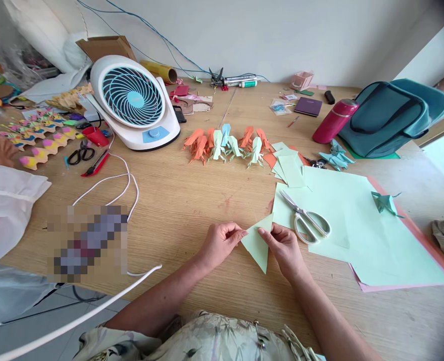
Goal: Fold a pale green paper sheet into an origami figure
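A pale green sheet of paper folded into a triangle [257, 246] is between my two hands, just above the wooden table. My left hand [218, 245] pinches its left corner between thumb and fingertips. On the other side, my right hand [285, 246] grips the right edge, thumb on top and fingers behind. White-handled scissors [309, 220] lie to the right of my right hand, on large pale green sheets [372, 240]. Beyond my hands stands a cluster of folded paper figures [217, 144] in orange, pale green and blue.
Small cut paper pieces [291, 168] lie right of the figures. A white fan [133, 103] stands back left, its cable trailing forward. At right are a pink bottle [334, 120] and a teal bag [389, 118]. Another person's white sleeve [7, 210] reaches in at left.
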The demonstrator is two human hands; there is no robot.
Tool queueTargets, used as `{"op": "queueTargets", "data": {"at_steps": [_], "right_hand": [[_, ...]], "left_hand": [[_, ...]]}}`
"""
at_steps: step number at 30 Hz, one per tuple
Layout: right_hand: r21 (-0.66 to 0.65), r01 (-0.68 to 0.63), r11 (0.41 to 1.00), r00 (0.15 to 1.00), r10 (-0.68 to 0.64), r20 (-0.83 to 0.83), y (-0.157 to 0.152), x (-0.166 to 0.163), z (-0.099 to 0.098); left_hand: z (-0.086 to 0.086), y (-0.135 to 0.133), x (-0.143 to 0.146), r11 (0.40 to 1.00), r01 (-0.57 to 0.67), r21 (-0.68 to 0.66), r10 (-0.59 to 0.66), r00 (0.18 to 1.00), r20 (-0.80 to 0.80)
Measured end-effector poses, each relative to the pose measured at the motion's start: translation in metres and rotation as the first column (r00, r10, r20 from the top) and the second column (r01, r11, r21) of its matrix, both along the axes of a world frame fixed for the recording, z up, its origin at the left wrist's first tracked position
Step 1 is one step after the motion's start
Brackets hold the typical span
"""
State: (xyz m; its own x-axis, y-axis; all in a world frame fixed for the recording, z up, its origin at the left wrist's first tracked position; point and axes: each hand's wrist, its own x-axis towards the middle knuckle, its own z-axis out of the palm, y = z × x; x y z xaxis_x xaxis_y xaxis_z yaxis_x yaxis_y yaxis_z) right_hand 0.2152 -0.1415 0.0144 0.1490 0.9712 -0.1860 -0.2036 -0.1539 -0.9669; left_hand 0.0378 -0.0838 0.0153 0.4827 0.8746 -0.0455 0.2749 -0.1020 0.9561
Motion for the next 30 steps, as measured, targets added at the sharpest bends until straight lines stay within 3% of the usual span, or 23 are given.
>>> {"op": "queueTargets", "data": {"at_steps": [5,18,30], "right_hand": [[-0.031,-0.072,0.997,0.997,0.073,0.018,0.001,0.000,0.004],[-0.005,-0.018,1.000,0.995,0.018,0.094,0.001,0.003,-0.001],[0.009,-0.062,0.998,0.998,0.062,0.007,0.001,-0.007,0.000]], "left_hand": [[-0.003,0.002,-0.001,0.999,-0.029,-0.016,0.029,1.000,0.009],[0.002,0.006,-0.003,0.989,-0.050,-0.142,0.069,0.989,0.131],[0.015,0.009,-0.005,0.972,-0.004,-0.235,0.050,0.981,0.187]]}}
